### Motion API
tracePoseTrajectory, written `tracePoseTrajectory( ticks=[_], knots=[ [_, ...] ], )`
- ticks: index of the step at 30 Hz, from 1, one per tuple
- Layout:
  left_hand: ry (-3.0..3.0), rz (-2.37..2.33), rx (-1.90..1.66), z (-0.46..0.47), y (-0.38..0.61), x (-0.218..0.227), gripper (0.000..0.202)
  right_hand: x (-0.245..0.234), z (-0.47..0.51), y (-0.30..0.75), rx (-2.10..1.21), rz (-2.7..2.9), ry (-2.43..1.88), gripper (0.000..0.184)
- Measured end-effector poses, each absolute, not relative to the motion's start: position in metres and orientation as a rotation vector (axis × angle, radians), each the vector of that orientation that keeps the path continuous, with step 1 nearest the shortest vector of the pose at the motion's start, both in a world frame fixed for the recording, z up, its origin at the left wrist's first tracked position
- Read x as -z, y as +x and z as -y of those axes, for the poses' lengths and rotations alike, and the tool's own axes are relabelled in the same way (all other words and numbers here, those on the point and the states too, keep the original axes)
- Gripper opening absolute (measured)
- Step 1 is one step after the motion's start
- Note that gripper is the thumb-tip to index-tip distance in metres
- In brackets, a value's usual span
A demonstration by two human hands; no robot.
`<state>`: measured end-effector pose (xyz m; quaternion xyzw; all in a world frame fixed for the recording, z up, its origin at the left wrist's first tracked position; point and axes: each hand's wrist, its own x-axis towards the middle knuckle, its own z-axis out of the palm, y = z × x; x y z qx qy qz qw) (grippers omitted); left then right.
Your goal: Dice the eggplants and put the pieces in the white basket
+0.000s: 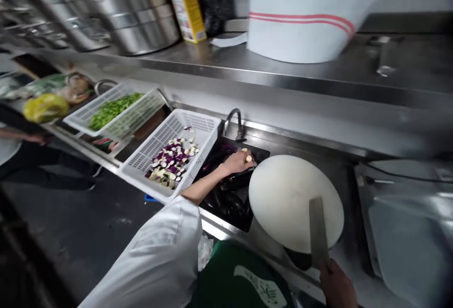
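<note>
Steel kitchen counter with a recessed sink [260, 149] at mid-frame, shelf above it. Upper frame is motion-blurred: pots [138, 20], a yellow box [186, 5] and a white cap with red stripes [304, 20] read only roughly. Another person at the left edge is cut off, only an arm and dark legs showing.

Right hand [338, 285] is cropped by the bottom edge at lower right, so its fingers are hidden. It is closed round the handle of a cleaver [317, 232], blade flat over the round white cutting board [283, 194].

Left hand [238, 160] is down in the sink, fingers curled over dark eggplants [230, 199], a pale bit at the fingertips. Can't tell whether it actually grips. Left arm is stretched forward from lower centre, white sleeve pushed up.

Cut eggplant pieces [171, 160] sit in a white basket [208, 131] left of the sink.
</note>
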<state>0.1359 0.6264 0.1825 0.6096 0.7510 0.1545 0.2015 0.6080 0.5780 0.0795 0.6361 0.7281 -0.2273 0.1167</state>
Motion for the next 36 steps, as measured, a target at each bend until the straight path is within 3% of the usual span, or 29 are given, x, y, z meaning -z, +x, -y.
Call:
tracePoseTrajectory(
  ticks=[5, 12, 15, 23, 27, 29, 34, 36],
  knots=[
    [1.837, -2.169, -0.34, -0.641, 0.171, -0.223, 0.029, -0.077, -0.578, 0.632, 0.753, -2.026, 2.008, 0.039],
    [2.107, -2.14, -0.745, -0.657, 0.183, -0.297, 0.025, -0.078, -0.575, 0.632, 0.826, -1.901, 2.099, 0.041],
    [2.183, -2.113, -0.684, -0.654, 0.218, -0.263, 0.035, -0.079, -0.577, 0.623, 0.834, -1.922, 2.114, 0.038],
    [2.132, -1.743, -0.014, -0.66, 0.299, -0.069, 0.052, -0.08, -0.576, 0.612, 0.749, -1.959, 2.14, 0.03],
    [2.182, -1.612, -0.078, -0.655, 0.281, -0.042, 0.084, -0.077, -0.571, 0.612, 0.74, -1.978, 2.137, 0.026],
    [2.168, -1.644, -0.157, -0.647, 0.268, -0.04, 0.088, -0.075, -0.569, 0.611, 0.76, -1.979, 2.134, 0.026],
    [2.067, -1.83, -0.469, -0.626, 0.252, -0.028, 0.035, -0.067, -0.567, 0.612, 0.803, -2.019, 2.128, 0.026],
    [2.036, -1.9, -0.532, -0.62, 0.252, -0.023, 0.026, -0.065, -0.568, 0.612, 0.768, -2.034, 2.116, 0.026]
  ],
)
